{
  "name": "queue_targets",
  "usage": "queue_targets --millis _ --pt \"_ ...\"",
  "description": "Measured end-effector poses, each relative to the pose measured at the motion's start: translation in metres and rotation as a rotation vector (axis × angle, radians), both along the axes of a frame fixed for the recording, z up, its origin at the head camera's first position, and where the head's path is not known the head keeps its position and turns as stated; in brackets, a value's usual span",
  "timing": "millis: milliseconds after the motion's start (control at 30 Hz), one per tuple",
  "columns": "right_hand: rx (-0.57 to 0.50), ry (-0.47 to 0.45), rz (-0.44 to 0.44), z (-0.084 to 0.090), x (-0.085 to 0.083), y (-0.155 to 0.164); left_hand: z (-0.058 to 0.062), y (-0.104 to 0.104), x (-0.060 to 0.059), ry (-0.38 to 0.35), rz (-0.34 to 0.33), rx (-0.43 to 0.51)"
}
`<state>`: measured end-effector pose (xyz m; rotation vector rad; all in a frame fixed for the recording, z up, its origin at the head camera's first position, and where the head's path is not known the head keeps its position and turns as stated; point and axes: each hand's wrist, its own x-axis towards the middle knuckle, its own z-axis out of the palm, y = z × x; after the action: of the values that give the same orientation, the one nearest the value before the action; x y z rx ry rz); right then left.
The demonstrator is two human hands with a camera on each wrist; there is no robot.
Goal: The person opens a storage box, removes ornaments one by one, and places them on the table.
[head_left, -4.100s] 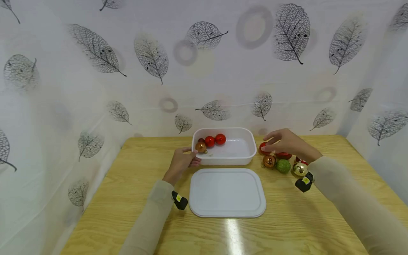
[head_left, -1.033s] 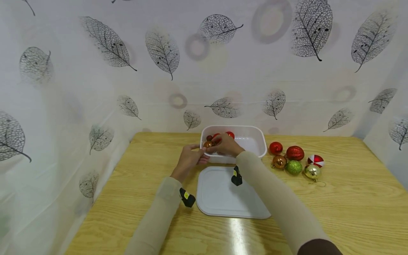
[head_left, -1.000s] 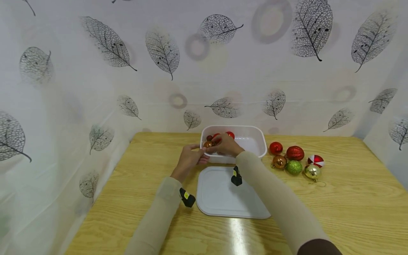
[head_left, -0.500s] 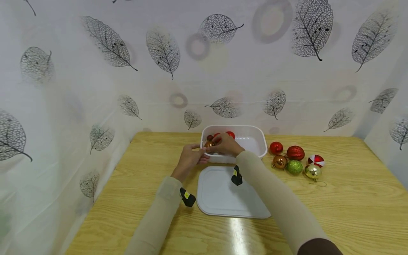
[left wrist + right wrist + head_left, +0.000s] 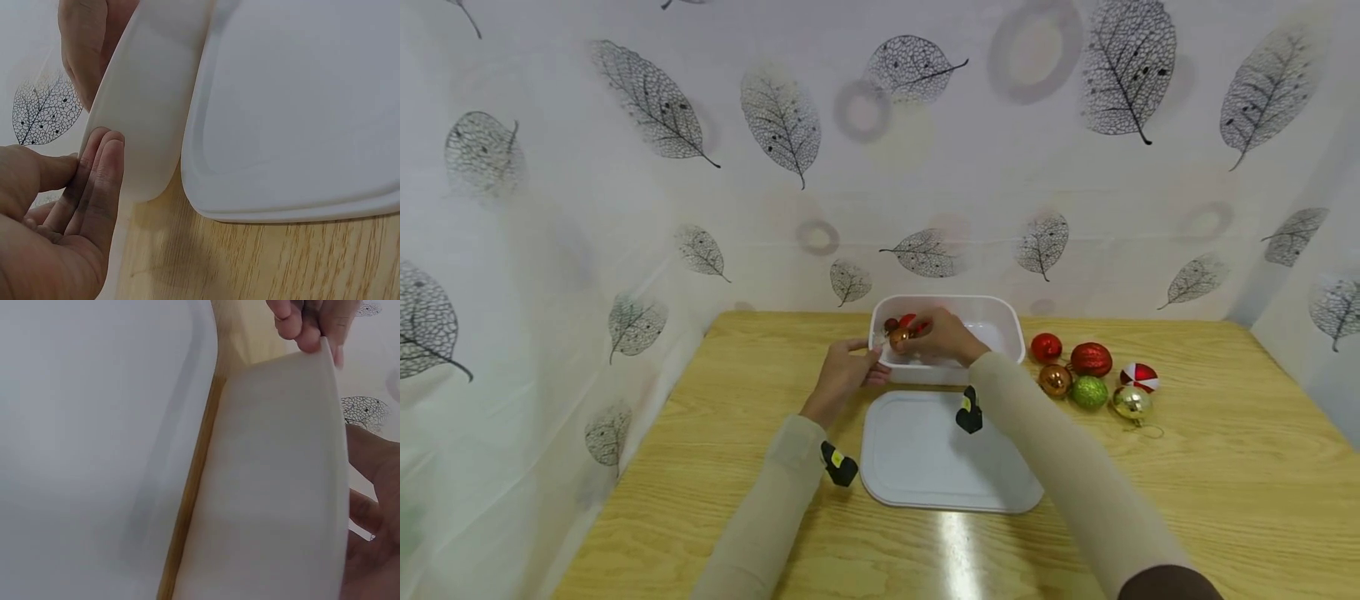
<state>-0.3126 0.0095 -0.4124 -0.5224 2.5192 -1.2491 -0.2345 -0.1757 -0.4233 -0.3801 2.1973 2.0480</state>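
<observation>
In the head view, a white plastic container [image 5: 1011,337] stands at the back of the table. My left hand [image 5: 838,375] grips its front-left corner, thumb over the rim and fingers under it against the outer wall, as the left wrist view shows. My right hand [image 5: 951,335] reaches inside over the front wall, thumb and fingertips pinching a shiny copper Christmas bauble [image 5: 900,334]. Beside that lie a small dark red bauble [image 5: 891,324] and a red bauble [image 5: 907,320], partly covered by the right hand. In the right wrist view, the container's wall hides the bauble.
A white lid [image 5: 947,454] lies flat in front of the container. To the right sit a red bauble [image 5: 1046,347], a ridged red one [image 5: 1091,359], a copper one [image 5: 1056,380], a green glitter one [image 5: 1089,392], a red-and-white one [image 5: 1139,377] and a gold one [image 5: 1131,402].
Over four seconds, my right hand has come from the loose baubles into the container. In the last half second it has shifted slightly right, the copper bauble moving with it. My left hand keeps its grip.
</observation>
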Motion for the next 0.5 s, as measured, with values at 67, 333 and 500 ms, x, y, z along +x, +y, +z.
queue_targets --millis 67,333,500 --pt "0.0 -0.005 -0.005 0.003 0.0 0.004 -0.001 0.0 0.0 0.0 0.002 0.003" --pt "-0.024 -0.029 -0.01 0.021 0.006 0.023 0.0 0.001 0.001 -0.001 0.005 -0.006" --pt "-0.047 -0.04 -0.017 0.028 0.008 0.036 0.001 0.001 0.002 -0.002 0.003 0.002"
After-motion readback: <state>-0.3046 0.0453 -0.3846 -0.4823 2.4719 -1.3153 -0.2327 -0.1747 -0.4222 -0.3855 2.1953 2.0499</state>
